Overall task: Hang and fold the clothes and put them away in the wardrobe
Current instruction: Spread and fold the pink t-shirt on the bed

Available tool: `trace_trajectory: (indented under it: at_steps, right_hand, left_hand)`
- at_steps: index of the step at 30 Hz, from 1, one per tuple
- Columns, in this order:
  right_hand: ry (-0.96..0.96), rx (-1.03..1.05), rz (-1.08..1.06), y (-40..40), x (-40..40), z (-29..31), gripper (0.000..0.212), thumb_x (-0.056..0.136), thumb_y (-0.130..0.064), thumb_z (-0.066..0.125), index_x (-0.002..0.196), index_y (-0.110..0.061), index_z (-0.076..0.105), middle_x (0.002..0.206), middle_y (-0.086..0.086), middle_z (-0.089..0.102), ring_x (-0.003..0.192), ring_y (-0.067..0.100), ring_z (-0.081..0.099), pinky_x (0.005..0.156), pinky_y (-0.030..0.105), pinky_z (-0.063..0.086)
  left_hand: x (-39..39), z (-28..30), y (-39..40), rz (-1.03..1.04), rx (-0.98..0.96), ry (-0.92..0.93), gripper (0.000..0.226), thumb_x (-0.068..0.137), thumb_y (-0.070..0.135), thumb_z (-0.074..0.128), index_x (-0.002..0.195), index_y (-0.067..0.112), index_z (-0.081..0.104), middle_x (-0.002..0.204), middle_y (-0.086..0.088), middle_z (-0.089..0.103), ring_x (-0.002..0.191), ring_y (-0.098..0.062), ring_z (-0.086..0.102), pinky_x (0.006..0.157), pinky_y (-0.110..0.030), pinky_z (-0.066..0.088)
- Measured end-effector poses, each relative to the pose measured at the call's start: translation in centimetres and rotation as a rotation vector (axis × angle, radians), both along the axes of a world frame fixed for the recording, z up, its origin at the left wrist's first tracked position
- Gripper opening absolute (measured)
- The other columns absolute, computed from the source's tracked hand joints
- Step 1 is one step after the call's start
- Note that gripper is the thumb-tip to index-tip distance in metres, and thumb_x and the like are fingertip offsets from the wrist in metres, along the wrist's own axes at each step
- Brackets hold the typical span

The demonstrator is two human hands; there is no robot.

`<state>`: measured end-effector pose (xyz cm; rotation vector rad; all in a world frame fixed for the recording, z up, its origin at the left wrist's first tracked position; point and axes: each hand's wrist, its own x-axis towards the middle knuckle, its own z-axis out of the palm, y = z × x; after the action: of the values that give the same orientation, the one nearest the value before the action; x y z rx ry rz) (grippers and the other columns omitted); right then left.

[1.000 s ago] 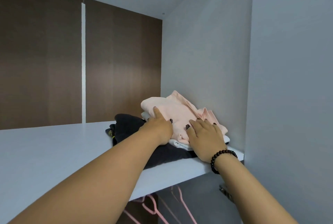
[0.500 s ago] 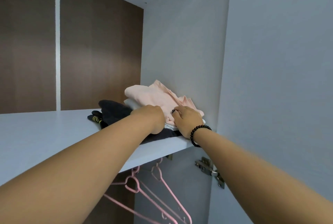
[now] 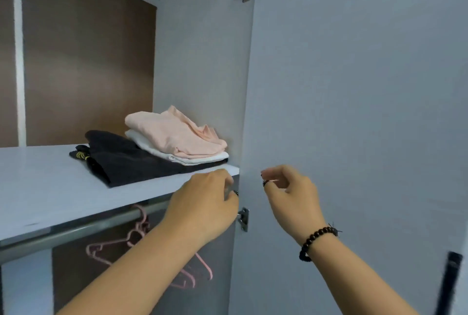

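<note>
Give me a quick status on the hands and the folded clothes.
Left hand and right hand empty, off the clothes. Pink top stacked on white and black clothes, on the shelf. Nothing in the way.

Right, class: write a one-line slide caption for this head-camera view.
Folded pink top stacked on white and dark clothes on the wardrobe shelf; both empty hands, left and right, hover below.

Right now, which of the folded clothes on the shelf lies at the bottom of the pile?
The black garment. It lies directly on the shelf, spread wider than the white garment and the pink garment stacked on it.
</note>
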<state>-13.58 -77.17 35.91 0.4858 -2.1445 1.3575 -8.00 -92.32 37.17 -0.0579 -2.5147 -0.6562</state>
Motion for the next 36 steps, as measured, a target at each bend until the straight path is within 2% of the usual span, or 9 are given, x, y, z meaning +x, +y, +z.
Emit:
trace_trajectory:
  at_steps: [6,10,18,19,21,23,27,32,36]
  right_hand:
    - [-0.023,0.067,-0.167,13.3,8.3,-4.2,0.02,0.09,-0.013,0.055,0.096,-0.03,0.062,0.095,-0.023,0.059,0.071,-0.003,0.056,0.056,0.01,0.043]
    - [-0.059,0.125,-0.3,22.5,13.6,-6.5,0.023,0.088,-0.012,0.056,0.097,-0.032,0.062,0.096,-0.023,0.059,0.085,-0.011,0.054,0.064,0.007,0.045]
    - [-0.262,0.1,-0.504,39.6,25.1,-10.2,0.022,0.09,-0.017,0.054,0.105,-0.032,0.056,0.103,-0.022,0.055,0.087,-0.001,0.056,0.073,0.017,0.049]
    - [-0.287,0.09,-0.531,41.5,26.4,-10.8,0.022,0.09,-0.017,0.054,0.105,-0.033,0.056,0.103,-0.021,0.055,0.086,0.0,0.057,0.073,0.018,0.05]
    - [-0.332,0.079,-0.585,45.5,28.7,-12.0,0.022,0.09,-0.017,0.054,0.106,-0.032,0.056,0.104,-0.022,0.055,0.085,-0.001,0.056,0.069,0.012,0.044]
    - [-0.388,0.071,-0.633,49.2,30.7,-13.3,0.021,0.089,-0.016,0.055,0.105,-0.031,0.056,0.102,-0.023,0.055,0.085,-0.003,0.055,0.067,0.01,0.043]
    - [-0.515,0.041,-0.695,55.3,33.8,-16.1,0.023,0.087,-0.012,0.054,0.106,-0.025,0.058,0.098,-0.014,0.061,0.082,0.0,0.057,0.066,0.007,0.042]
    - [-0.634,0.073,-0.774,61.6,35.0,-19.8,0.02,0.088,-0.015,0.057,0.104,-0.025,0.06,0.092,-0.012,0.063,0.075,0.0,0.057,0.057,0.002,0.04]
    - [-0.739,0.084,-0.785,66.6,33.4,-23.4,0.018,0.088,-0.015,0.056,0.101,-0.027,0.059,0.095,-0.018,0.057,0.08,-0.003,0.055,0.061,0.004,0.038]
  left_hand:
    - [3.1,-4.3,11.3,-0.224,0.082,-0.102,0.026,0.087,0.03,0.053,0.112,0.033,0.061,0.1,0.022,0.062,0.095,0.0,0.06,0.089,-0.028,0.051]
    - [5.6,-6.4,20.7,-0.376,0.099,-0.154,0.023,0.088,0.032,0.054,0.109,0.035,0.061,0.096,0.023,0.062,0.092,0.002,0.06,0.088,-0.027,0.052]
    - [12.2,-11.8,38.8,-0.641,0.092,-0.325,0.022,0.09,0.028,0.052,0.108,0.037,0.061,0.097,0.023,0.061,0.088,0.006,0.058,0.084,-0.019,0.051]
    - [12.8,-12.7,40.7,-0.671,0.079,-0.359,0.021,0.09,0.028,0.052,0.107,0.037,0.061,0.096,0.023,0.061,0.088,0.006,0.058,0.085,-0.02,0.051]
    - [13.8,-14.5,44.3,-0.721,0.059,-0.428,0.021,0.089,0.027,0.053,0.106,0.038,0.06,0.096,0.022,0.061,0.088,0.007,0.058,0.086,-0.023,0.052]
    - [14.5,-16.3,47.6,-0.76,0.058,-0.476,0.02,0.088,0.026,0.054,0.103,0.038,0.061,0.093,0.02,0.063,0.086,0.006,0.059,0.085,-0.02,0.051]
    - [15.7,-19.8,53.6,-0.845,0.061,-0.584,0.02,0.087,0.024,0.055,0.101,0.038,0.061,0.092,0.019,0.065,0.083,0.006,0.061,0.076,-0.01,0.049]
    - [15.4,-24.5,60.3,-0.898,0.057,-0.713,0.022,0.088,0.021,0.052,0.102,0.036,0.061,0.094,0.02,0.064,0.086,0.003,0.062,0.081,-0.018,0.051]
    - [13.6,-29.2,65.2,-0.906,0.073,-0.825,0.022,0.089,0.021,0.053,0.104,0.032,0.062,0.095,0.015,0.065,0.085,0.002,0.062,0.074,-0.013,0.05]
